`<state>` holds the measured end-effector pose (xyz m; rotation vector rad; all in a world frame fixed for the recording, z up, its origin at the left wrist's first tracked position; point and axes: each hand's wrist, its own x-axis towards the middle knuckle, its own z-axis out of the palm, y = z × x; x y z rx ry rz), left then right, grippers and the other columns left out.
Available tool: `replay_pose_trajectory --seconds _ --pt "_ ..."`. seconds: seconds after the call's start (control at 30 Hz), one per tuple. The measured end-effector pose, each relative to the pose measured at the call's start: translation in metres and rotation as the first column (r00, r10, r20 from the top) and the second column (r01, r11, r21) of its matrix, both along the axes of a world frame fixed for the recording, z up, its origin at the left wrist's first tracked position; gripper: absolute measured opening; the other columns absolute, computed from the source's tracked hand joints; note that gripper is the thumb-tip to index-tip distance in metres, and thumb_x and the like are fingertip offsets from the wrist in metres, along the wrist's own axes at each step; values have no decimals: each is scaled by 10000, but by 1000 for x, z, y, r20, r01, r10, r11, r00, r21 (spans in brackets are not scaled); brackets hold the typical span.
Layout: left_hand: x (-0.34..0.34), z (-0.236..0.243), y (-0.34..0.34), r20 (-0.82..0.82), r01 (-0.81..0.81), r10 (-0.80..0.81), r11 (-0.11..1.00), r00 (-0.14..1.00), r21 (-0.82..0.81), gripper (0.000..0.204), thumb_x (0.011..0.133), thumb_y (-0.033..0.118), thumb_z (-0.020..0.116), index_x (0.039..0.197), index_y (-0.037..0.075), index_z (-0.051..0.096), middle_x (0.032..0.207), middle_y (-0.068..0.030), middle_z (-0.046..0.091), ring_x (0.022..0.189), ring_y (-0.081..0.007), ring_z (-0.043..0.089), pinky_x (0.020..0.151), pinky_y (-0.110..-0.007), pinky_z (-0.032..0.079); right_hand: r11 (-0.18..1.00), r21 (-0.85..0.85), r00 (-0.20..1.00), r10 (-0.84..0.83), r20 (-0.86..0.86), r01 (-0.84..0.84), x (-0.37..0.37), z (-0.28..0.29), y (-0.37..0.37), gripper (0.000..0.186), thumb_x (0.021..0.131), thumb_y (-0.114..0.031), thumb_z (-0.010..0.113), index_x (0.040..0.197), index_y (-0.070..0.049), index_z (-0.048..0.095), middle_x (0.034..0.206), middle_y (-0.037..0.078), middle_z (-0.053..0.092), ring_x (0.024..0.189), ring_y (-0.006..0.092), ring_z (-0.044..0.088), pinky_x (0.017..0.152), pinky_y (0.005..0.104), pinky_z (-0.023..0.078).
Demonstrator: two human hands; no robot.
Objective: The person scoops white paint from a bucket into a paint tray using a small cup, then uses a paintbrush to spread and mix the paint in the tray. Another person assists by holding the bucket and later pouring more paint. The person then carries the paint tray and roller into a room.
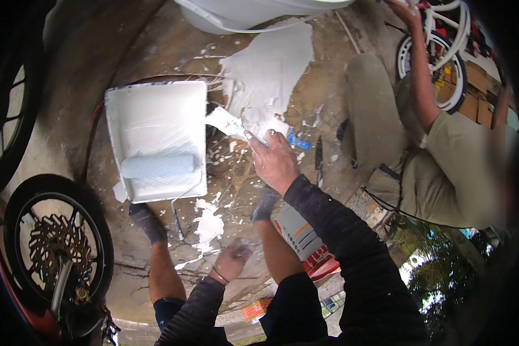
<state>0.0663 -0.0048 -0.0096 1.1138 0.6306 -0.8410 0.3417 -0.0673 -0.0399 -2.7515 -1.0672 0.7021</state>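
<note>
Forward, right hand (275, 162) palm-down, gripping paintbrush (227, 122)

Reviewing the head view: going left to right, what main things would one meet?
Black-tyred wheel with slotted metal disc, white rectangular paint tray, bare left hand, paint-smeared right hand, slim dark pointed tool, co-worker's khaki trouser leg, white-framed bicycle.
</note>
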Motion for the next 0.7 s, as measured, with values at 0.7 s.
replay_pose_trajectory --seconds 0.7 --pt "-20 -25 -33 -128 -111 100 991 987 -80 231 928 185 614 1018 -10 529 856 -132 646 780 -173 587 728 -327 475 -109 14 -71 -732 -677 994 3 -131 -199 168 896 -205 618 1026 -115 674 703 -51 556 542 70 476 440 236 374"
